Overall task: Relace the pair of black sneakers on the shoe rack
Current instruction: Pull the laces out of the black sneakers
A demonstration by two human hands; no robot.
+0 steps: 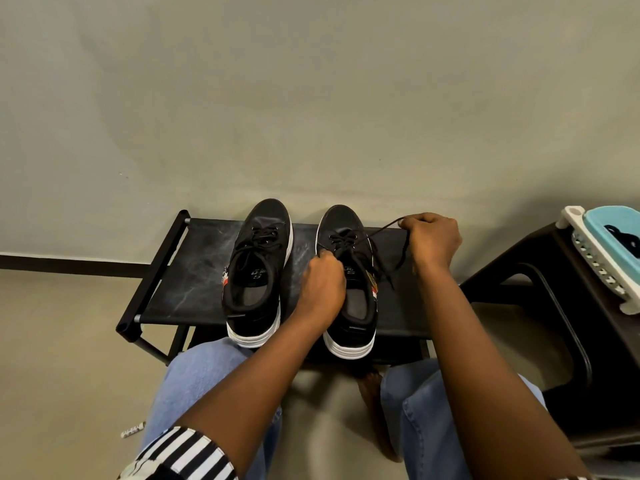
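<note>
Two black sneakers with white soles stand side by side on a black shoe rack (194, 271), toes toward the wall. The left sneaker (258, 271) has its lace threaded and lying loose. My left hand (323, 282) rests on the right sneaker (349, 306), pinching its black lace (377, 233) at the eyelets. My right hand (434, 239) is raised to the right of that shoe, fist closed on the same lace, which runs taut to the eyelets; a free end hangs below it.
A dark plastic stool (554, 306) stands close on the right with a white and teal basket (602, 251) on top. The grey wall (311, 98) is right behind the rack. My knees in blue jeans (204, 375) are just before the rack's front edge.
</note>
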